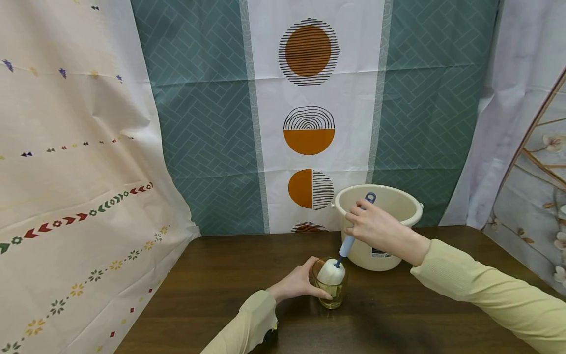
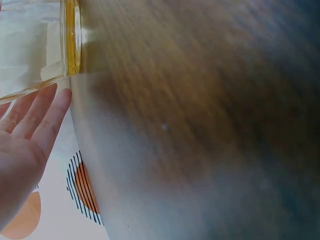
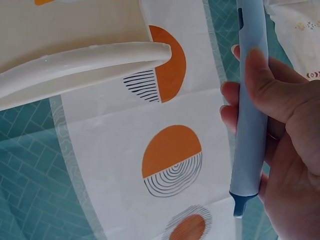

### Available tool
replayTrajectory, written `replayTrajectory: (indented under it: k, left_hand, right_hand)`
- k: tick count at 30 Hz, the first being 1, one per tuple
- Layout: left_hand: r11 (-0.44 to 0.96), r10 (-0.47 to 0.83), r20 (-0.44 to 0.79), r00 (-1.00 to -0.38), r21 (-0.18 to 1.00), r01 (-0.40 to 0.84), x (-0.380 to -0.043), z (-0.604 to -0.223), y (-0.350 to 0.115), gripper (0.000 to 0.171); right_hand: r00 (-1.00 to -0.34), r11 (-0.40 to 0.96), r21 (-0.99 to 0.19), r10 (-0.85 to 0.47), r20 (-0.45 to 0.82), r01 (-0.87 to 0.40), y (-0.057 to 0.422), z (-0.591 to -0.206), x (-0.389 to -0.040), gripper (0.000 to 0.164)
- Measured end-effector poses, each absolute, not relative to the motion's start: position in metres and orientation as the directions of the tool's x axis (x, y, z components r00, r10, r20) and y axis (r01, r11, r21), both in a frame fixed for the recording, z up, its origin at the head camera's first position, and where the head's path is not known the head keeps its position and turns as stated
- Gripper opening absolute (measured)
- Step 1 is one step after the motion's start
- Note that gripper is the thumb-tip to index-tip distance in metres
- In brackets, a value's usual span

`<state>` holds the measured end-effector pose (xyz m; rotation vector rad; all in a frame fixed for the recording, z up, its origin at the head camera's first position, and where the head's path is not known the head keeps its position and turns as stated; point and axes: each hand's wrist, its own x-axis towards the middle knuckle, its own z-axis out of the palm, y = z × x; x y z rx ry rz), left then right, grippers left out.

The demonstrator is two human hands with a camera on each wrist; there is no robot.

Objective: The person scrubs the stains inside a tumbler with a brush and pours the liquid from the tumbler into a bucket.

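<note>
An amber drinking glass (image 1: 330,301) stands upright on the brown table. My left hand (image 1: 297,284) holds it from the left, thumb at the near side and fingers round the far side. Inside the glass sits the white sponge head (image 1: 330,273) of a bottle brush, partly above the rim. My right hand (image 1: 381,227) grips the brush's light blue handle (image 3: 252,145), which slants up to the right. In the left wrist view, part of the glass (image 2: 72,40) shows at the upper left, above the left fingers (image 2: 52,117).
A cream bucket (image 1: 378,263) stands behind the glass to the right, under my right forearm. The wooden table (image 1: 212,285) ends at a green and white patterned cloth (image 1: 203,147). More cloths hang at both sides.
</note>
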<state>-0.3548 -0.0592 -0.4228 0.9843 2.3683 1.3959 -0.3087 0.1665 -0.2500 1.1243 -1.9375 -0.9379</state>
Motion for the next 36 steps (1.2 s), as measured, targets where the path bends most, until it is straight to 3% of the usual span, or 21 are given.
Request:
replayTrajectory:
  k: [25,36]
  left_hand:
    - [0.311,0.647,0.140,-0.749,0.848,0.428,-0.3548,-0.4234,-0.0593,0.062]
    - [0.318,0.646,0.148,-0.749,0.839,0.441,-0.3566,-0.4253,-0.0592,0.062]
  right_hand:
    - [-0.386,0.363,0.853,-0.898,0.212,-0.376,0.1637,-0.2450,-0.3054,0.013]
    - [-0.403,0.367,0.842,-0.893,0.200,-0.395,0.1654,-0.2421,-0.3040,0.019]
